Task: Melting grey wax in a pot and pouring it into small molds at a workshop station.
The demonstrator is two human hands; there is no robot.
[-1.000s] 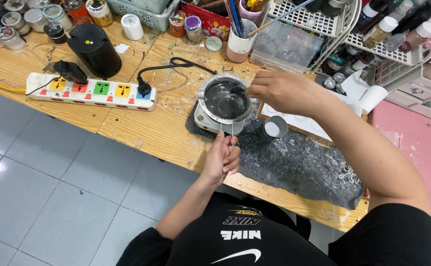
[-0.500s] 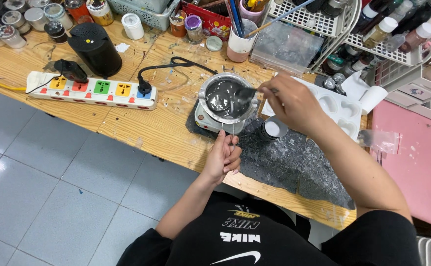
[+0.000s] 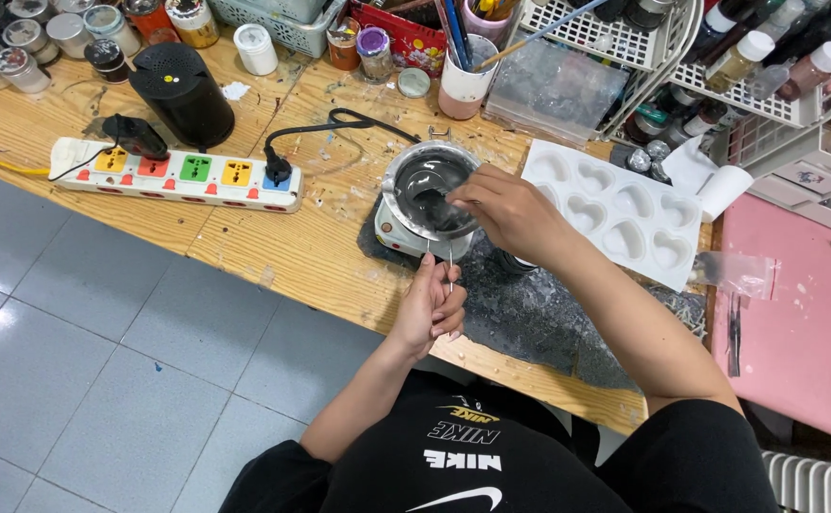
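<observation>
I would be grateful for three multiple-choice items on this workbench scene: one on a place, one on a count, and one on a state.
1. Where does the white heart mould lie relative to the metal pot?
A. in front of it, at the bench edge
B. to its right
C. to its left

2. How many plugs sit in the power strip?
A. two
B. none
C. five

3. What is the left hand doing?
A. lying flat on the bench
B. pinching a thin metal handle
C. gripping the black speaker

Answers: 1 B, the mould lies beyond the right hand, on the pot's right. 2 A, one black plug at each end. 3 B, the fingers close around the handle below the pot.
</observation>
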